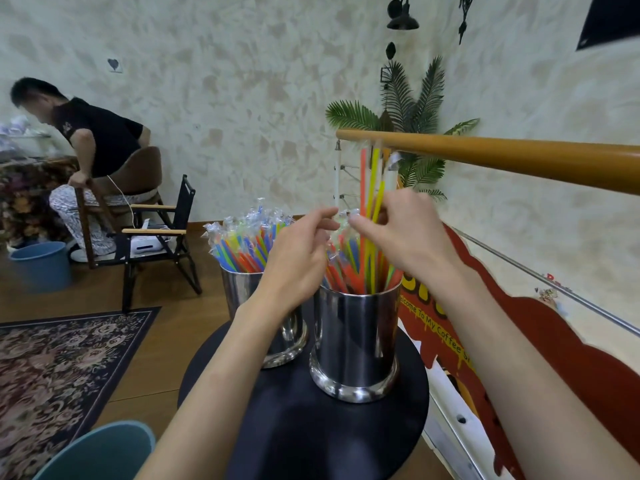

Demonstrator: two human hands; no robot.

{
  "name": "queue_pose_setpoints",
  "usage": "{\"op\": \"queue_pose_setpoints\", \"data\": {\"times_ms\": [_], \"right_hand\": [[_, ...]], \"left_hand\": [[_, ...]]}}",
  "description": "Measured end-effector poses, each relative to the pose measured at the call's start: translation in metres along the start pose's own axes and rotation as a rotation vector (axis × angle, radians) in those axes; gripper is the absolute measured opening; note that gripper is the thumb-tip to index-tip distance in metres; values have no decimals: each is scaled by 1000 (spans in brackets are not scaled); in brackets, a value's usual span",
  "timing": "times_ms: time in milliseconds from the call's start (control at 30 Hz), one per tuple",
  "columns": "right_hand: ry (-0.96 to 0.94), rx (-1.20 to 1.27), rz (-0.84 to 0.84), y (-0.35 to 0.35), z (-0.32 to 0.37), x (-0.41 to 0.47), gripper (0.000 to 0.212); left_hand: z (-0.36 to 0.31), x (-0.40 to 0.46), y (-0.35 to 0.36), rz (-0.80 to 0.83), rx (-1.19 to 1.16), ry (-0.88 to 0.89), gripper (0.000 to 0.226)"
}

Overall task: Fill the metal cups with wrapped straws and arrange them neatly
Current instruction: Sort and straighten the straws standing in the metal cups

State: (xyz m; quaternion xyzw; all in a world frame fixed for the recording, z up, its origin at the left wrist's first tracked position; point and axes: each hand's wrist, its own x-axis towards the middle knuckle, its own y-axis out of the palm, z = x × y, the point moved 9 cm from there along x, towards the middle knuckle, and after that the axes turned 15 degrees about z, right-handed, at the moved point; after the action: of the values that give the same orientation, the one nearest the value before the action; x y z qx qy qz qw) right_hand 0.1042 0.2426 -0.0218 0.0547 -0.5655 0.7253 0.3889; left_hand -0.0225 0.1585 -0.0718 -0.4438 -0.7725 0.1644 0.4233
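Observation:
Two shiny metal cups stand on a round black table (301,427). The far cup (242,292) is packed with wrapped coloured straws (242,240). The near cup (356,344) holds fewer straws (349,271), leaning loosely. My right hand (405,233) grips a few tall straws (372,174), orange and yellow, that stick up out of the near cup. My left hand (298,258) hovers over the near cup's left rim, thumb and forefinger pinched at the clear wrapper tips there.
A wooden handrail (519,157) crosses overhead on the right, near the raised straw tips. A red sign (485,341) stands right of the table. A teal bin (104,452) sits at lower left, beside a patterned rug (52,368). A person (90,161) sits by a folding chair (156,237).

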Motion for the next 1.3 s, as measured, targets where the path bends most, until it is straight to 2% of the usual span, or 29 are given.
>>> {"op": "queue_pose_setpoints", "data": {"times_ms": [200,333,400,500,600,700,833,900,967,1100,1167,1300], "right_hand": [[37,-148,233,37,1,0,40],[82,-204,309,44,-8,-2,46],[76,-201,333,47,-10,-2,51],[22,-173,386,55,-6,-4,54],[-13,-125,439,60,-7,-6,39],[19,102,511,57,-17,-12,56],[0,232,415,37,-27,-25,29],[-18,222,473,42,-27,-33,21],[-43,142,518,50,-22,-38,20],[-78,-27,464,64,-10,-39,26],[-89,-46,442,69,-7,-38,29],[-90,-22,394,71,-8,-37,23]], "left_hand": [[-9,2,-15,-129,-264,90,36],[-16,2,-16,-156,-302,103,66],[-19,5,-14,-137,-252,88,72],[-24,7,-12,-131,-180,96,52],[-29,6,-10,-124,-84,115,22],[-24,4,-11,-116,9,75,16],[-16,4,-8,-36,188,30,17],[-14,5,-2,38,302,10,22],[-13,5,3,104,376,0,25],[-11,3,7,179,447,-3,33],[-9,3,5,179,377,-2,32],[-13,-4,-16,35,146,54,31]]}}
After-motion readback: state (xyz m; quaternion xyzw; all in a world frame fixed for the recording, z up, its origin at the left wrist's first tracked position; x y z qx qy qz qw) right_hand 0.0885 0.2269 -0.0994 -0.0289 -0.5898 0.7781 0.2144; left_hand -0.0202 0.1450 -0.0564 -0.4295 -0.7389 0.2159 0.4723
